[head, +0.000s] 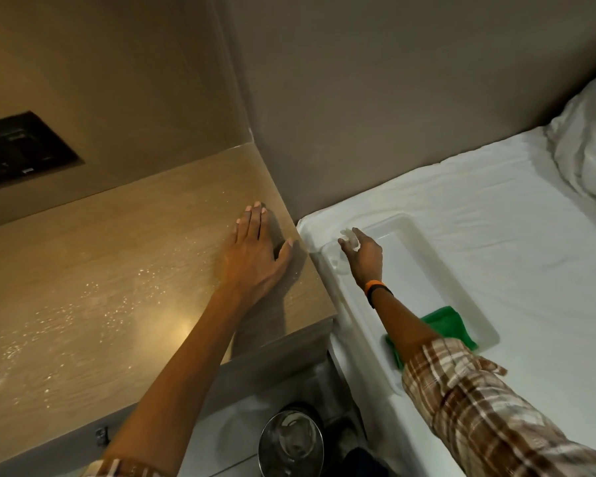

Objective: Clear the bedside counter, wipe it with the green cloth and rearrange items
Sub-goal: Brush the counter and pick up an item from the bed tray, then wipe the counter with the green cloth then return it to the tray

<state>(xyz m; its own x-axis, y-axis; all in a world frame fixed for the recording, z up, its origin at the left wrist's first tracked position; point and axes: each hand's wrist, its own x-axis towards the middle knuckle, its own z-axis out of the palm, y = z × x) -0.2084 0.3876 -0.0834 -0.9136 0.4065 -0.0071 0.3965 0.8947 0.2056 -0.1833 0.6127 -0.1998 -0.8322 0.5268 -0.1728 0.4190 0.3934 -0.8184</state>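
The wooden bedside counter fills the left half of the head view, bare and speckled with shiny droplets. My left hand lies flat on its right end, fingers spread. A white tray rests on the bed beside the counter. The green cloth lies folded at the tray's near end, partly hidden by my right forearm. My right hand reaches into the tray's far left corner, fingers closed around a small clear glass that stands there.
A white bed sheet and pillow spread to the right. A dark switch panel sits in the wall above the counter. A metal bin stands on the floor below, between counter and bed.
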